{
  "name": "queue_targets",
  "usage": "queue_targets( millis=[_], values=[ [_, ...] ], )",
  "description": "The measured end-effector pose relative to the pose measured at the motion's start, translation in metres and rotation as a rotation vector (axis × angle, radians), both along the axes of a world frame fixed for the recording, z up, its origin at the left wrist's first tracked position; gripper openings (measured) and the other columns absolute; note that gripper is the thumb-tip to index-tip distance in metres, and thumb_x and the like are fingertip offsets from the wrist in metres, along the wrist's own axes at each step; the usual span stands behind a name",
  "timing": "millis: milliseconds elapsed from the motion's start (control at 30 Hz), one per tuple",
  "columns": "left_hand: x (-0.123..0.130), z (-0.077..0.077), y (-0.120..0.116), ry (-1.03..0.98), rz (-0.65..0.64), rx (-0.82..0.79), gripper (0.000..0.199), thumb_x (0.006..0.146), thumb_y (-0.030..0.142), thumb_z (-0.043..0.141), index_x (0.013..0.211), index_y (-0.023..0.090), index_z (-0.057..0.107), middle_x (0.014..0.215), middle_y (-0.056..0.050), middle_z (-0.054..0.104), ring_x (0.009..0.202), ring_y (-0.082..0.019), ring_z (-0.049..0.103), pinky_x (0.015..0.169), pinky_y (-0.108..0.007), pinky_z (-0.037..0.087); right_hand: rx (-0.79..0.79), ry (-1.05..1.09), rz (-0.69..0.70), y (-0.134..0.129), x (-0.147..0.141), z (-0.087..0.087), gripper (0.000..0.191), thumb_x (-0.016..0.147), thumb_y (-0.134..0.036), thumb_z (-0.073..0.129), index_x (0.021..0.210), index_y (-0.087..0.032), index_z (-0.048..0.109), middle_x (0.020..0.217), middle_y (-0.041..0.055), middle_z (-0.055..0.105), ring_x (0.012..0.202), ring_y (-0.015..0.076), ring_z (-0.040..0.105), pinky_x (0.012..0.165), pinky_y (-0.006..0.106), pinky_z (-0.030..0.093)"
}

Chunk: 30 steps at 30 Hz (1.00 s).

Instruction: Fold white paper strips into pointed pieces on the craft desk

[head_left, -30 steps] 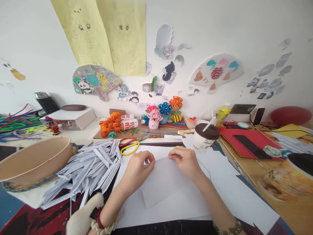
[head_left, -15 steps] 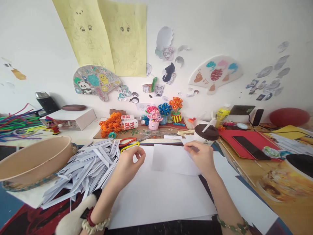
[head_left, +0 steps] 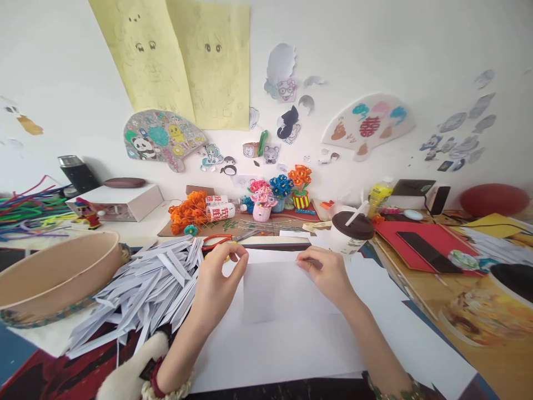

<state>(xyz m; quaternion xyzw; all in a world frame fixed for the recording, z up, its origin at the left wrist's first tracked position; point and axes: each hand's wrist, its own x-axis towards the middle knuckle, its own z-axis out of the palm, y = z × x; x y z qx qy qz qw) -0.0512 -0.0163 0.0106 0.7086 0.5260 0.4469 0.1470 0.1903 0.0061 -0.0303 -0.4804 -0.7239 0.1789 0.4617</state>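
Note:
A small white sheet of paper (head_left: 278,291) hangs between my hands, over larger white sheets (head_left: 266,355) on the desk. My right hand (head_left: 327,272) pinches its top edge between thumb and fingers. At the sheet's upper left corner, the thumb and forefinger of my left hand (head_left: 220,272) are pressed together on it. Left of that hand lies a pile of folded white paper strips (head_left: 154,283). Scissors with yellow and red handles (head_left: 216,240) lie behind my left hand, partly hidden by it.
A round beige basket (head_left: 62,272) stands at the left. Behind the paper are a lidded cup with a straw (head_left: 353,229), pots of handmade flowers (head_left: 261,212) and loose orange flowers (head_left: 189,214). A red folder (head_left: 433,244) and a large tub (head_left: 491,305) are at the right.
My right hand has moved left and slightly down with the small sheet, bringing its left corner to my left hand's fingertips. The left hand has shifted only a little.

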Motion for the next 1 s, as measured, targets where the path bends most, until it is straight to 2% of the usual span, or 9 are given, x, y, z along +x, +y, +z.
queue_targets(
  millis=[100, 200, 300, 433, 500, 633, 800, 900, 1000],
  values=[
    [0.001, -0.002, 0.002, -0.016, 0.001, -0.066, 0.012, 0.087, 0.029, 0.050, 0.083, 0.021, 0.057, 0.084, 0.000, 0.065, 0.079, -0.016, 0.058, 0.080, -0.030, 0.044, -0.085, 0.021, 0.046, -0.002, -0.003, 0.003, 0.015, 0.083, -0.023, 0.057, 0.070, -0.021, 0.064, 0.072, 0.0028, 0.067, 0.068, 0.0185, 0.062, 0.061, 0.030, 0.050],
    [0.007, -0.006, 0.002, -0.015, -0.064, -0.181, 0.013, 0.086, 0.028, 0.050, 0.081, 0.021, 0.059, 0.083, 0.000, 0.066, 0.076, -0.016, 0.059, 0.075, -0.029, 0.044, -0.126, 0.016, 0.075, -0.003, -0.004, 0.005, 0.015, 0.084, -0.024, 0.057, 0.073, -0.021, 0.066, 0.076, 0.0033, 0.068, 0.073, 0.0190, 0.063, 0.067, 0.030, 0.051],
    [0.014, -0.009, 0.000, 0.001, -0.123, -0.264, 0.014, 0.085, 0.027, 0.049, 0.080, 0.020, 0.060, 0.080, -0.001, 0.067, 0.071, -0.016, 0.058, 0.067, -0.027, 0.044, -0.089, -0.045, 0.062, -0.003, -0.008, 0.003, 0.015, 0.088, -0.026, 0.054, 0.088, -0.022, 0.069, 0.089, 0.0051, 0.070, 0.078, 0.0194, 0.062, 0.072, 0.033, 0.051],
    [0.021, -0.015, -0.002, 0.009, -0.116, -0.274, 0.014, 0.084, 0.026, 0.049, 0.080, 0.020, 0.061, 0.079, 0.000, 0.067, 0.069, -0.016, 0.057, 0.066, -0.027, 0.043, -0.019, -0.148, 0.089, -0.004, -0.024, -0.004, 0.019, 0.087, -0.027, 0.060, 0.105, -0.025, 0.068, 0.098, 0.0045, 0.071, 0.085, 0.0209, 0.064, 0.082, 0.038, 0.049],
    [0.023, -0.017, -0.002, -0.002, -0.135, -0.279, 0.014, 0.084, 0.026, 0.049, 0.080, 0.020, 0.061, 0.079, 0.000, 0.067, 0.070, -0.016, 0.058, 0.068, -0.028, 0.043, -0.031, -0.188, 0.129, -0.006, -0.033, -0.006, 0.015, 0.087, -0.024, 0.061, 0.099, -0.025, 0.070, 0.097, 0.0042, 0.072, 0.088, 0.0219, 0.064, 0.084, 0.038, 0.047],
    [0.021, -0.013, -0.003, -0.057, -0.195, -0.303, 0.011, 0.083, 0.023, 0.051, 0.078, 0.020, 0.060, 0.081, 0.000, 0.068, 0.079, -0.016, 0.062, 0.073, -0.028, 0.044, -0.134, -0.103, 0.170, -0.011, -0.042, -0.004, 0.011, 0.085, -0.017, 0.062, 0.080, -0.022, 0.070, 0.081, 0.0026, 0.071, 0.076, 0.0191, 0.064, 0.071, 0.031, 0.048],
    [0.016, -0.004, -0.002, -0.107, -0.310, -0.414, 0.014, 0.083, 0.030, 0.053, 0.078, 0.019, 0.061, 0.080, -0.001, 0.067, 0.074, -0.016, 0.062, 0.058, -0.024, 0.039, -0.274, 0.083, 0.274, -0.016, -0.039, 0.007, 0.018, 0.087, -0.021, 0.057, 0.073, -0.020, 0.069, 0.074, 0.0016, 0.069, 0.071, 0.0166, 0.063, 0.064, 0.025, 0.047],
    [0.015, -0.009, -0.001, -0.072, -0.287, -0.459, 0.013, 0.081, 0.028, 0.054, 0.076, 0.019, 0.061, 0.075, -0.001, 0.066, 0.067, -0.014, 0.059, 0.056, -0.024, 0.038, -0.309, 0.008, 0.256, -0.016, -0.038, 0.007, 0.018, 0.085, -0.016, 0.057, 0.071, -0.020, 0.069, 0.073, 0.0009, 0.070, 0.069, 0.0163, 0.062, 0.064, 0.026, 0.046],
    [0.016, -0.017, -0.001, 0.027, -0.241, -0.448, 0.010, 0.079, 0.024, 0.054, 0.074, 0.019, 0.062, 0.074, 0.000, 0.066, 0.066, -0.015, 0.058, 0.059, -0.025, 0.040, -0.259, -0.127, 0.234, -0.015, -0.041, 0.003, 0.020, 0.083, -0.011, 0.058, 0.068, -0.020, 0.068, 0.069, 0.0001, 0.068, 0.065, 0.0152, 0.059, 0.062, 0.026, 0.043]
  ],
)
